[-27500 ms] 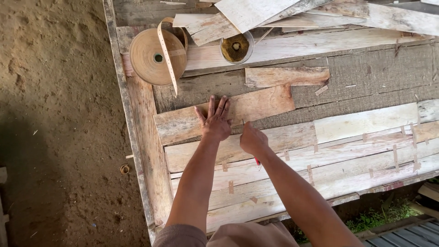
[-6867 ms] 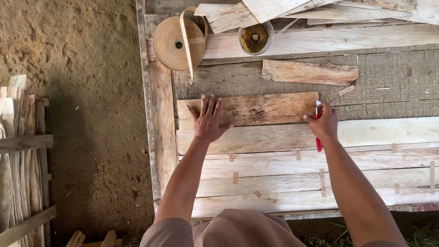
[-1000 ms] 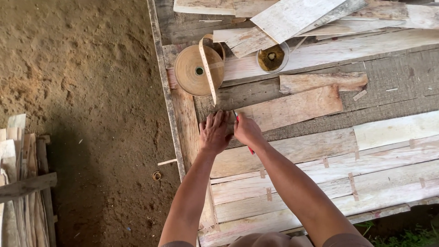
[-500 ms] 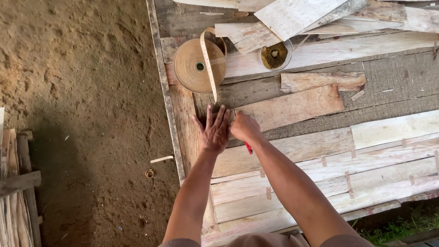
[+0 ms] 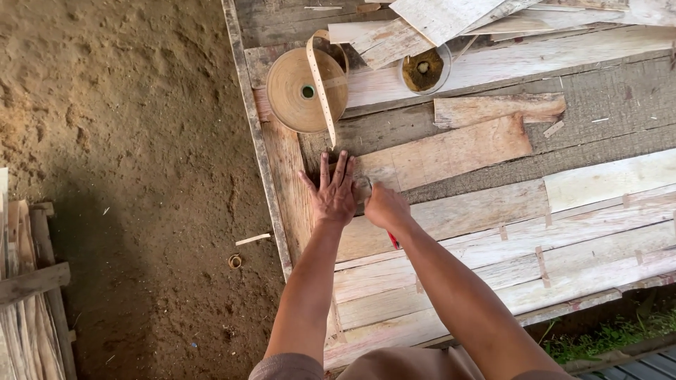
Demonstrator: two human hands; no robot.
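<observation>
Both hands work at the left end of a reddish veneer strip [image 5: 451, 151] lying aslant on the bench [image 5: 605, 98]. The left hand [image 5: 332, 193] lies flat on the strip's end, fingers [image 5: 341, 167] spread apart. The right hand [image 5: 384, 207], just beside it, has its fingers closed around a red-handled cutter [image 5: 393, 241], mostly hidden. A roll of paper tape [image 5: 303, 90] stands behind them, near a small tub [image 5: 422, 69].
</observation>
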